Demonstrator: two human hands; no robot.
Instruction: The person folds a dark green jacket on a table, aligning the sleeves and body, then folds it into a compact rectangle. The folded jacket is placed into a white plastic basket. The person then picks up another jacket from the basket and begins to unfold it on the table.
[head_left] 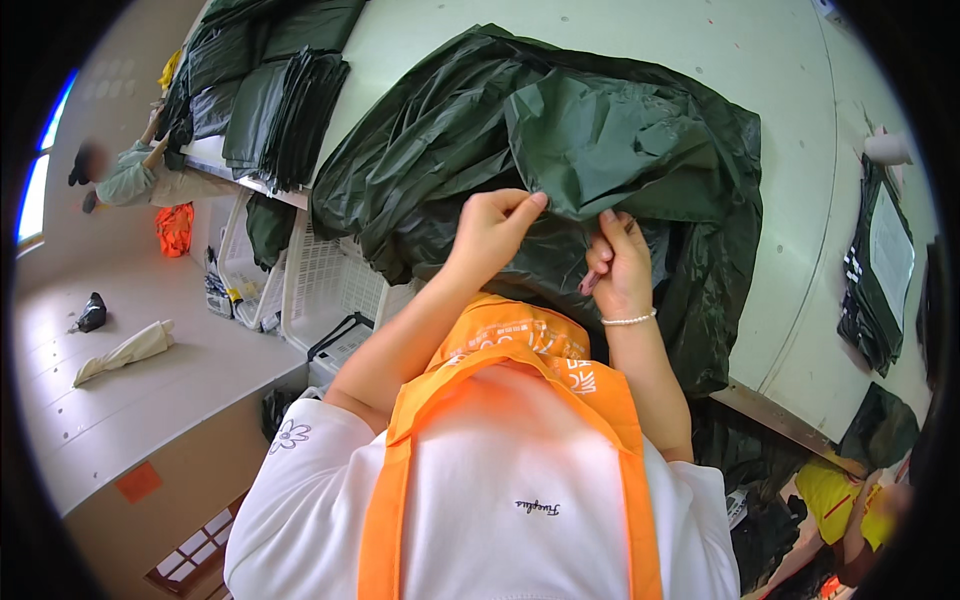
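A large heap of thin, shiny dark green fabric [420, 140] lies crumpled on the pale table in front of me. Its lighter, matte flap [600, 140] is drawn toward me. My left hand [492, 232] pinches the near edge of this flap between thumb and forefinger. A little to the right, my right hand [622, 262] is closed, thumb and forefinger at the same edge. A small pinkish object [590, 283] sticks out below its curled fingers; I cannot make out its kind. The folds hide the fabric's full shape.
Folded dark green pieces [285, 110] are stacked at the far left. White plastic baskets [335, 285] stand below the table's left edge. At right lies a dark bundle with a paper sheet [890, 255]. One person [135, 175] is at far left, another in yellow [830, 500] at lower right.
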